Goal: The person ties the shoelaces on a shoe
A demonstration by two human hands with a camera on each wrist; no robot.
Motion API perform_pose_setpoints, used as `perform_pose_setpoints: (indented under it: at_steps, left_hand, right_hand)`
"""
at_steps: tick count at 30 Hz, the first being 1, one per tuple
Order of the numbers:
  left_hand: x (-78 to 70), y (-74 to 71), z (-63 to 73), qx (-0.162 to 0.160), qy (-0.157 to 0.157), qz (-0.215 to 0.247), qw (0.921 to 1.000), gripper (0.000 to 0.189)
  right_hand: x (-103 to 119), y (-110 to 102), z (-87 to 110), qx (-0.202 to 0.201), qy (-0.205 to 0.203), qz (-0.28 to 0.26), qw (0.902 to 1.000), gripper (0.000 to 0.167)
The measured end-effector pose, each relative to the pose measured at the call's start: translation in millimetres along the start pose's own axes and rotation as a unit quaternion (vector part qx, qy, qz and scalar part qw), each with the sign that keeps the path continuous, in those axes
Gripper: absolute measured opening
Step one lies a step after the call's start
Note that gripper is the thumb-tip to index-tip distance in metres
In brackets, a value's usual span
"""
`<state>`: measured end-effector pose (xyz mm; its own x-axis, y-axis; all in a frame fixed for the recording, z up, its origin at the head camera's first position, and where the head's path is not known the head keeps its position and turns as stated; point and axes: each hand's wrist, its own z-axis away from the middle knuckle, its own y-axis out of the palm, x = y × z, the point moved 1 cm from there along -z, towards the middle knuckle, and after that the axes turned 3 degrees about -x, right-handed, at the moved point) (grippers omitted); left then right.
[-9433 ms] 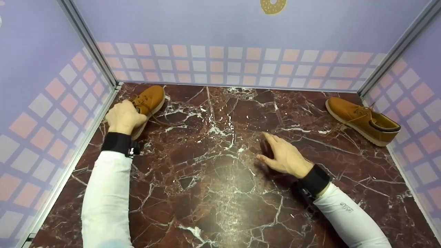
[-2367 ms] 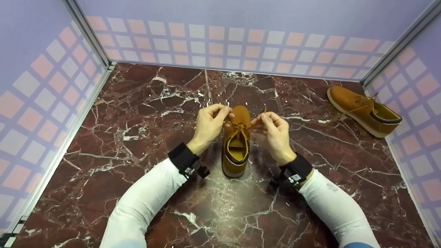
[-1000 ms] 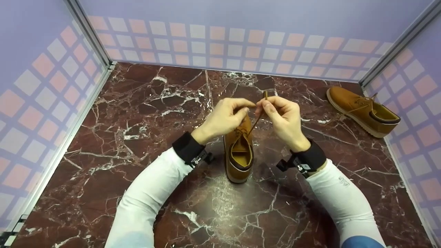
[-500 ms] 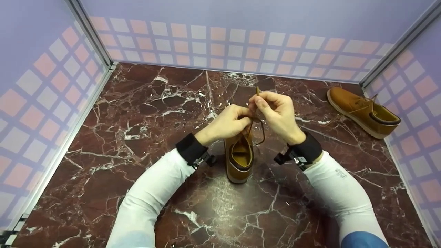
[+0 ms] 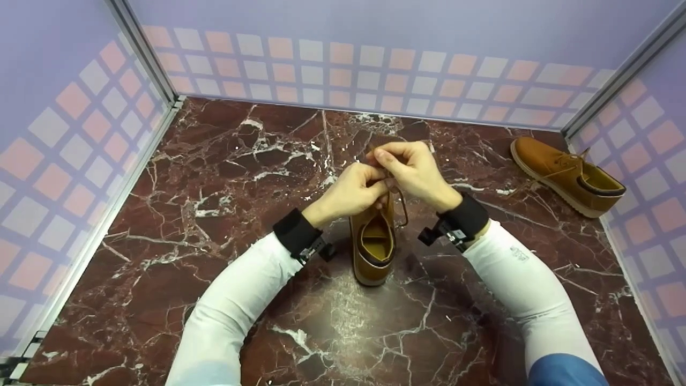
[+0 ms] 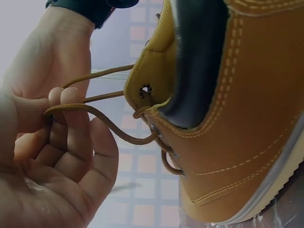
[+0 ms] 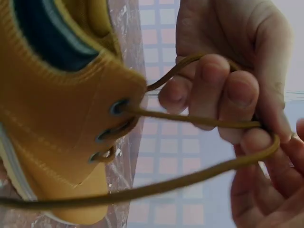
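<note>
Tan shoe upright on the dark marbled desk, centred between the arms; long axis runs away from the person, toe far, heel near. From both grips the shoe lies below, its heel back toward the person.

Left hand nearer the eyelets, over the front of the shoe, grip narrow, pinching the lace. Right hand a little beyond, fingertips also pinched on lace; end hidden.

Against half a second ago: right hand shifted left, fingertips now close over the left hand's knuckles; lace tip no longer standing up. Loop at the shoe's right side hangs narrower. Shoe unmoved. Second shoe, far right, likewise.
</note>
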<state>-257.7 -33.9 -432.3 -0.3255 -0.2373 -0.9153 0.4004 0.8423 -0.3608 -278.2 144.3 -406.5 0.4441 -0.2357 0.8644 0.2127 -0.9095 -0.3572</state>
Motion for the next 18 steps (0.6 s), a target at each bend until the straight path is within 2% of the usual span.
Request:
perform_pose_setpoints:
  at_steps: [4,7,14,18]
  left_hand:
    - [3.2,-0.3,-2.4,-0.011,-0.003,0.028,0.9996,0.030]
    - [3.7,-1.4,-3.3,-0.020,-0.007,0.044,0.9988,0.028]
    - [5.3,-2.3,-3.7,-0.023,-0.017,0.062,0.9976,0.028]
    - [6.8,-3.2,-4.2,-0.033,-0.023,0.066,0.9970,0.024]
  right_hand:
    - [-8.2,-8.4,2.3,0.021,0.059,0.015,0.9979,0.030]
    - [-13.7,-16.2,7.4,0.029,0.079,0.028,0.9961,0.037]
    - [-23.1,-30.6,29.8,0.089,0.080,0.066,0.9906,0.047]
    - [-29.3,-39.0,40.5,0.141,0.073,0.096,0.9826,0.030]
